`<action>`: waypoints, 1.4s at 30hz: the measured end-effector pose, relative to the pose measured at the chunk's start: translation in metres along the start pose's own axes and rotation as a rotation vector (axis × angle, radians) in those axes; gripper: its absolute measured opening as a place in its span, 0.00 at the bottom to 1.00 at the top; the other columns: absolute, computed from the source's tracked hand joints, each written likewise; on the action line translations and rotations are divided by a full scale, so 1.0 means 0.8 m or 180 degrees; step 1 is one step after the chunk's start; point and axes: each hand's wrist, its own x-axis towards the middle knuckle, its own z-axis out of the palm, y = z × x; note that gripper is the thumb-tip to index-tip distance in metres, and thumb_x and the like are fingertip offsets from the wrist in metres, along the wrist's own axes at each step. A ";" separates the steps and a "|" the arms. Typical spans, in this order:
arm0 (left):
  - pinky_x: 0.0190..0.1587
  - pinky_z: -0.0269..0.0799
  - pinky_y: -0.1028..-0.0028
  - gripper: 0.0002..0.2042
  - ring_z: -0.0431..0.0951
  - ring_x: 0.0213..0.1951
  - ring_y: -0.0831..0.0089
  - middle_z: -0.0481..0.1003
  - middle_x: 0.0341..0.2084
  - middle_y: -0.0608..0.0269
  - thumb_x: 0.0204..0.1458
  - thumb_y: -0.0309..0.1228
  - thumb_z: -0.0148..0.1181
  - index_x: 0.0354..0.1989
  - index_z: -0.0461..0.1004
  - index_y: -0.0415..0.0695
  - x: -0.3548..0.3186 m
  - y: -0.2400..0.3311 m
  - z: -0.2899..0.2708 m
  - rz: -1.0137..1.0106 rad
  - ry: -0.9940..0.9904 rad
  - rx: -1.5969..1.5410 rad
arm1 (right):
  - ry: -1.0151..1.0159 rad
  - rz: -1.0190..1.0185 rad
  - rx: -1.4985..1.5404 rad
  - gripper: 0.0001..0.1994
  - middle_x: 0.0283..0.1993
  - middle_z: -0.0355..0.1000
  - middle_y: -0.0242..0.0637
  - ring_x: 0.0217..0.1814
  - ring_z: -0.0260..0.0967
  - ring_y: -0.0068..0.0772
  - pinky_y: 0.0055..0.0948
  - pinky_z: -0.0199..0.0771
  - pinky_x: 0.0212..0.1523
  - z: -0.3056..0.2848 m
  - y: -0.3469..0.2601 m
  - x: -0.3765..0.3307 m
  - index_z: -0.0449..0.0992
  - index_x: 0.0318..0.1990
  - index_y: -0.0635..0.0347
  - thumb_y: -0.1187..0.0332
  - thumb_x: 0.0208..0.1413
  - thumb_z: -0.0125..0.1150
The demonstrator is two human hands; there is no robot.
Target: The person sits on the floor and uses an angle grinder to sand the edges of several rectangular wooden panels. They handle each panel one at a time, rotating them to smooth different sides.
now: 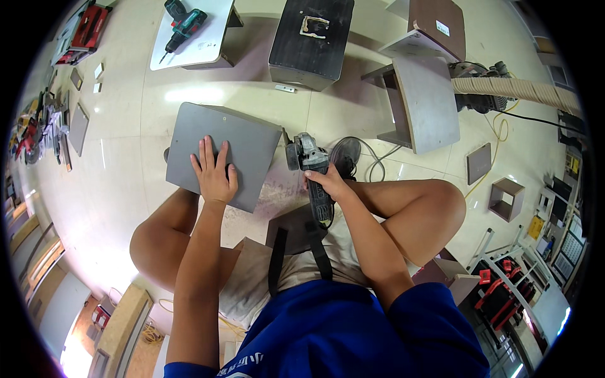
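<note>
My left hand (216,171) lies flat with fingers spread on the grey top of a box-shaped stool (246,142), which stands on the floor between my knees. In my right hand (328,183) is an angle grinder (320,192), gripped around its dark body with the metal head pointing away from me. The grinder's head is just right of the stool's side; whether its disc touches the stool I cannot tell. A dark cable (378,165) curls on the floor to the right of the grinder. I sit low, knees bent to both sides.
Ahead stand a white-topped stool (208,25) bearing a teal cordless drill (184,28), a black box stool (309,44) and a grey stool (425,104) on its side. A ribbed hose (517,88) and yellow cord (501,132) run at right. Tools (38,132) lie far left.
</note>
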 end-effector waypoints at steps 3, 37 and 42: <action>0.72 0.35 0.36 0.30 0.47 0.75 0.46 0.51 0.74 0.43 0.52 0.37 0.50 0.67 0.68 0.49 0.000 0.000 -0.001 -0.0028 -0.0010 0.0002 | 0.0079 0.0016 -0.0069 0.11 0.30 0.77 0.36 0.29 0.77 0.31 0.32 0.79 0.32 0.005 -0.004 -0.004 0.77 0.39 0.63 0.68 0.55 0.72; 0.72 0.38 0.38 0.29 0.48 0.75 0.50 0.51 0.74 0.48 0.53 0.37 0.53 0.67 0.68 0.54 -0.003 -0.003 -0.007 -0.0152 0.0002 -0.0113 | 0.0054 0.0081 -0.0295 0.12 0.31 0.76 0.39 0.29 0.76 0.32 0.34 0.80 0.30 0.006 -0.015 -0.005 0.73 0.42 0.64 0.68 0.57 0.68; 0.72 0.40 0.39 0.29 0.49 0.75 0.52 0.51 0.75 0.49 0.52 0.38 0.56 0.67 0.68 0.57 -0.004 -0.001 -0.009 -0.0201 -0.0009 -0.0136 | 0.0057 0.0187 -0.0247 0.12 0.30 0.76 0.39 0.29 0.76 0.32 0.33 0.79 0.32 0.006 -0.021 -0.002 0.73 0.42 0.63 0.68 0.58 0.68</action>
